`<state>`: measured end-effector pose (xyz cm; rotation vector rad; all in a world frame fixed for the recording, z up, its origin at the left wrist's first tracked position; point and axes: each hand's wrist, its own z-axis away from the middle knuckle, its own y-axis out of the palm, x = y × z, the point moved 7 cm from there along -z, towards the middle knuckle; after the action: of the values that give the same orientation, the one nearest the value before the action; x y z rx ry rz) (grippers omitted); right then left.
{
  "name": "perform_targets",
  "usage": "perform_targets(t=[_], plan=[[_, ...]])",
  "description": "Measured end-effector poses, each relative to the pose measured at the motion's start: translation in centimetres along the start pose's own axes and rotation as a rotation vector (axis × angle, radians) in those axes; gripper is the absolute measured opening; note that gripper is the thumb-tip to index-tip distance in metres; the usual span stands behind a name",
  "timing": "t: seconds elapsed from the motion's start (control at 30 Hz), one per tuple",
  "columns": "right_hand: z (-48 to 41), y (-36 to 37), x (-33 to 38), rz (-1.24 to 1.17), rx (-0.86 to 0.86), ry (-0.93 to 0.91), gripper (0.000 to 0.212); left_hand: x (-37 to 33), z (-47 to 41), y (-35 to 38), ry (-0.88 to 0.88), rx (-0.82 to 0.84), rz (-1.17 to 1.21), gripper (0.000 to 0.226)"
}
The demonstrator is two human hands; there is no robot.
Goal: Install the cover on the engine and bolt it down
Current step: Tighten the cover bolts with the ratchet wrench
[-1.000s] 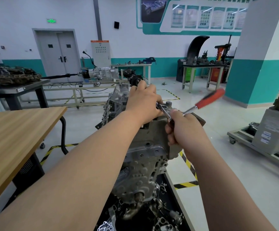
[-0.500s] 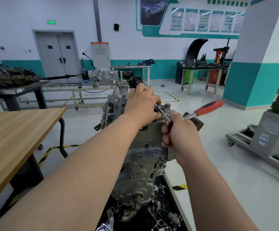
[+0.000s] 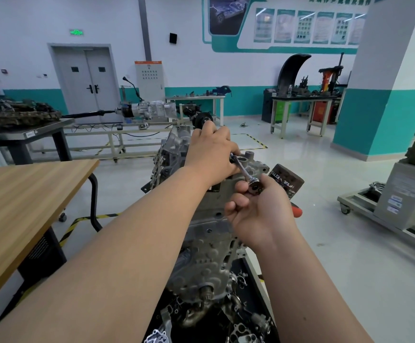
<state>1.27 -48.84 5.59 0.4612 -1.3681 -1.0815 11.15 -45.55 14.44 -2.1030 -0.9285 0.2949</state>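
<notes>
Low centre of the frame: a black tray [image 3: 263, 288] under the engine [image 3: 201, 243], holding loose metal parts [image 3: 243, 335], brackets and gaskets among them. Above it, upright at centre, the engine with its grey cover [image 3: 214, 201] on the near face. Lower left to centre, a bare forearm reaching far over the top; left hand [image 3: 210, 154] curled down at the far end of the ratchet [image 3: 247, 175], fingers closed around the socket end. Right hand [image 3: 261, 209] closed on the ratchet near its head, red handle tip [image 3: 296, 211] poking out behind the palm. Just right of that, a dark oil filter [image 3: 287, 178]. Left edge, a wooden table [image 3: 23, 194]. Far left, a metal bench [image 3: 28, 132] with greasy parts. Beyond, a gearbox [image 3: 149, 110] on a frame, then a grey double door [image 3: 87, 82].
</notes>
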Motion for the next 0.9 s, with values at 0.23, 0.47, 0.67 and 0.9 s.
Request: perform_targets(t=[0.23, 0.47, 0.67, 0.9], plan=[[-0.3, -0.7, 0.9, 0.249, -0.037, -0.125, 0.034, -0.1, -0.1, 0.0, 0.001, 0.034, -0.001, 0.031], [0.1, 0.3, 5.3, 1.124, -0.159, -0.527, 0.031, -0.2, -0.2, 0.0, -0.001, 0.063, -0.009, 0.032], [0.4, 2.4, 6.3, 1.648, -0.189, -0.842, 0.024, 0.0, -0.2, 0.2, -0.006, 0.047, -0.008, 0.03], [-0.6, -0.6, 2.8, 0.446, -0.044, -0.328, 0.029, 0.1, 0.1, 0.0, 0.005, -0.017, -0.026, 0.031]])
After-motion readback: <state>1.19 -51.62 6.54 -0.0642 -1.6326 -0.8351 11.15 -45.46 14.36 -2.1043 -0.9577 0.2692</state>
